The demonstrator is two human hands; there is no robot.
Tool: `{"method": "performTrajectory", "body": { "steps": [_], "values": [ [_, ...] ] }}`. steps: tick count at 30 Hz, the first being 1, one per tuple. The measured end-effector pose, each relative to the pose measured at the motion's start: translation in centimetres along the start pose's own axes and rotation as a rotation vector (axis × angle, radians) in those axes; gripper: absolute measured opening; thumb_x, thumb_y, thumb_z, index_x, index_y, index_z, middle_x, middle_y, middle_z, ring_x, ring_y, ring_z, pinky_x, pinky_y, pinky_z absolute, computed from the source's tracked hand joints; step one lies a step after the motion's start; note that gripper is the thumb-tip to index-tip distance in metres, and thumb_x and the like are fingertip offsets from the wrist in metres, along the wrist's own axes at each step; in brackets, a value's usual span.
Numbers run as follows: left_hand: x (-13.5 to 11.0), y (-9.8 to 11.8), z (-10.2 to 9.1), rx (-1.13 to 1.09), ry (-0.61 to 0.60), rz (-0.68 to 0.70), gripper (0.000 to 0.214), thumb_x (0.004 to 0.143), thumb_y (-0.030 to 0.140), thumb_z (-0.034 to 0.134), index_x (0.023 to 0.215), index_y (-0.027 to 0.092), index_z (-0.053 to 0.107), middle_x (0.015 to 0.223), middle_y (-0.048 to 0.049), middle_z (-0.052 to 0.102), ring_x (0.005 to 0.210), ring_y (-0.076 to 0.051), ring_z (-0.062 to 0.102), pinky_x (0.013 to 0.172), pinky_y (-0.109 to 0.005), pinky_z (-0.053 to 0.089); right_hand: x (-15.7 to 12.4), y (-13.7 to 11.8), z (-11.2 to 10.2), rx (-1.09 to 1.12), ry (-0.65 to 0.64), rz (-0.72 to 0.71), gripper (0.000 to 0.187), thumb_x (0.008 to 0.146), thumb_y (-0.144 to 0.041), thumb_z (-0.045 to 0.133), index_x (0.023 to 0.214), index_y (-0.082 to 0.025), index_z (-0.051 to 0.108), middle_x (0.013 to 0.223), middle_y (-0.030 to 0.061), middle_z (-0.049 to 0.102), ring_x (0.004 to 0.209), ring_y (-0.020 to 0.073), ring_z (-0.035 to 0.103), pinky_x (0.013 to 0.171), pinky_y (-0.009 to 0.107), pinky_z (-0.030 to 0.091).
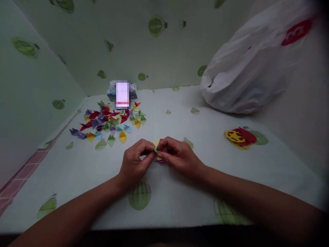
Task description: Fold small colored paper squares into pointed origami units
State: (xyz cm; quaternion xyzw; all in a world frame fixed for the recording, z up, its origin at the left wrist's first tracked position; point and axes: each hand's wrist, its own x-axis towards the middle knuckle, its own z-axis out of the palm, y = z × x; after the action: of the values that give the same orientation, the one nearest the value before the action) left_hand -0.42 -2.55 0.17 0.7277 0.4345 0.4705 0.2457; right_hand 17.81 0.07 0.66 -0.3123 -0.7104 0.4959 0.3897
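Observation:
My left hand (pixel 135 163) and my right hand (pixel 177 154) meet at the middle of the table, fingers pinched together on a small cluster of folded paper pieces (pixel 156 148), yellow, green and purple. Both hands rest low on the pale green table cover (pixel 195 192). A heap of small folded paper triangles (pixel 110 123) in red, purple, yellow, green and blue lies farther back on the left, apart from my hands.
A white plastic bag (pixel 252 72) bulges at the back right. A small stack of red and yellow paper (pixel 240 137) lies to the right. A small box (pixel 122 92) stands behind the heap. Walls covered in balloon-print paper close in the left and back.

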Motion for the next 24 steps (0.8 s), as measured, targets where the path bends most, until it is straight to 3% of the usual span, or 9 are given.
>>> {"method": "performTrajectory", "body": {
  "steps": [5,13,24],
  "values": [
    [0.01,-0.09,0.08,0.018,0.000,0.003,0.011,0.085,0.007,0.062,0.082,0.018,0.063,0.083,-0.0025,0.065,0.075,-0.013,0.063,0.066,-0.024,0.052,-0.21,0.12,-0.08,-0.272,0.036,-0.143,0.010,0.090,-0.018,0.057,0.081,-0.019,0.059,0.073,0.0003,0.063,0.065,0.0127,0.056,0.063,0.026,0.042],
    [-0.02,0.14,0.07,0.041,-0.007,0.012,0.013,0.084,0.005,0.060,0.079,0.017,0.061,0.080,-0.0016,0.063,0.072,-0.012,0.061,0.065,-0.023,0.051,-0.22,-0.09,-0.01,-0.358,0.023,-0.307,0.018,0.094,-0.018,0.051,0.077,-0.019,0.056,0.070,0.0016,0.061,0.062,0.0125,0.053,0.060,0.026,0.040],
    [-0.01,0.12,0.19,0.102,-0.004,0.059,0.014,0.085,0.006,0.059,0.078,0.017,0.059,0.078,-0.0019,0.063,0.070,-0.012,0.060,0.063,-0.023,0.051,-0.20,-0.17,0.11,-0.244,-0.020,-0.149,0.016,0.092,-0.019,0.054,0.077,-0.019,0.055,0.067,-0.0004,0.060,0.061,0.0122,0.055,0.059,0.025,0.042]
  ]
}}
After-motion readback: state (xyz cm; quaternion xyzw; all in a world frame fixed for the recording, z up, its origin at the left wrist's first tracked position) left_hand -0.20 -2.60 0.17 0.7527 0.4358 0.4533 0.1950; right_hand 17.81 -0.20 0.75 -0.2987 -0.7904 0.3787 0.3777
